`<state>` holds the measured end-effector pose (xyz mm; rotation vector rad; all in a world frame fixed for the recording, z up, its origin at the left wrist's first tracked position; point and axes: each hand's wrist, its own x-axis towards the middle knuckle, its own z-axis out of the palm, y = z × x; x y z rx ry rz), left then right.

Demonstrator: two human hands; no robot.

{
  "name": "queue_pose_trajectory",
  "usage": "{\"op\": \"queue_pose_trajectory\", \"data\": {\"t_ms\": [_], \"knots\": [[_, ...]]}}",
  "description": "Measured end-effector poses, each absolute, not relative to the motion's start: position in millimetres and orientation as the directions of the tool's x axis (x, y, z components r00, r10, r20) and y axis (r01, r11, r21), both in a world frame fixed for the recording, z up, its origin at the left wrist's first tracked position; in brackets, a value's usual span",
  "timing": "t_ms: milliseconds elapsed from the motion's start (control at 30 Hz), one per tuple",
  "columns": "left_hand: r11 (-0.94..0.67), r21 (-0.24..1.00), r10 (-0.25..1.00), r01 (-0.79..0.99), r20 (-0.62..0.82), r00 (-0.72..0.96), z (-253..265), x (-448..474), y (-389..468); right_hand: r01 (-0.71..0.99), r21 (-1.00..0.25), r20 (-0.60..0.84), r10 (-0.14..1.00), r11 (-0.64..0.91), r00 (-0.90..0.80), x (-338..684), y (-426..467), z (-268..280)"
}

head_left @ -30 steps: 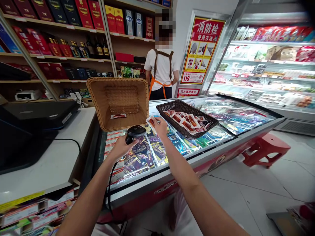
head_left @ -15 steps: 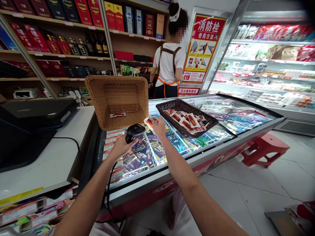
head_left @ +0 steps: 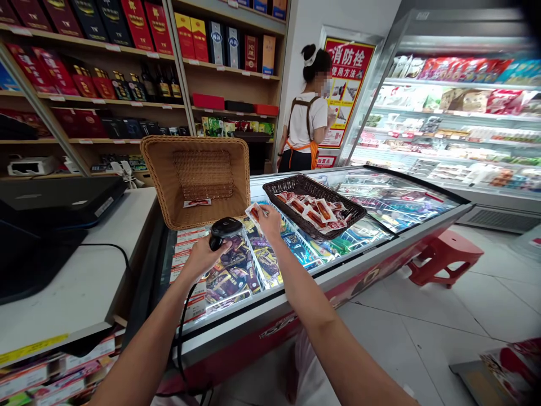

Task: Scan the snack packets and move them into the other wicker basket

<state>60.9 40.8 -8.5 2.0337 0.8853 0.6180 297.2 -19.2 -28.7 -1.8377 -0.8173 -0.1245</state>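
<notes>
My left hand (head_left: 203,256) is wrapped round the handle of a black barcode scanner (head_left: 227,226), whose cord hangs down along the freezer. Pinched in my right hand (head_left: 269,220) is a small packaged sausage (head_left: 253,212), held just right of the scanner's head. A tan wicker basket (head_left: 158,175) lies tipped on its side, its opening facing me, with one packaged sausage (head_left: 197,203) inside. To the right, a dark brown woven tray (head_left: 291,223) holds several more packaged sausages (head_left: 316,211). Both containers rest on the glass-topped freezer (head_left: 198,304).
At the left is a white counter (head_left: 84,282) with a black machine (head_left: 84,197) on it. A co-worker (head_left: 304,121) stands behind the freezer, turned away. A red stool (head_left: 448,254) is on the floor at the right. Shelves of boxed bottles (head_left: 156,28) line the back.
My view has shifted slightly. The co-worker has turned a little to the right. My hands keep the scanner and the packaged sausage close together, much as before.
</notes>
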Motion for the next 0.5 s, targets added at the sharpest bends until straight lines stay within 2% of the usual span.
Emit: {"op": "queue_pose_trajectory", "data": {"t_ms": [100, 300, 433, 500], "knots": [[-0.384, 0.858, 0.787, 0.341, 0.111, 0.606, -7.6, 59.4, 42.9, 0.570, -0.781, 0.450, 0.403, -0.254, 0.797, 302.4, -28.9, -17.2], [-0.295, 0.921, 0.859, 0.254, 0.140, 0.493, -7.8, 55.6, 52.2, 0.428, -0.793, 0.431, 0.098, -0.433, 0.897, 349.8, -66.2, 27.9], [-0.321, 0.887, 0.929, 0.332, 0.226, 0.295, -6.0, 47.5, 66.2, 0.379, -0.805, 0.410, 0.034, -0.457, 0.911, 382.8, -85.6, 44.7], [-0.316, 0.866, 0.947, 0.386, 0.265, 0.182, -4.2, 40.4, 74.3, 0.416, -0.784, 0.460, 0.019, -0.461, 0.888, 386.1, -82.4, 45.6]]}}
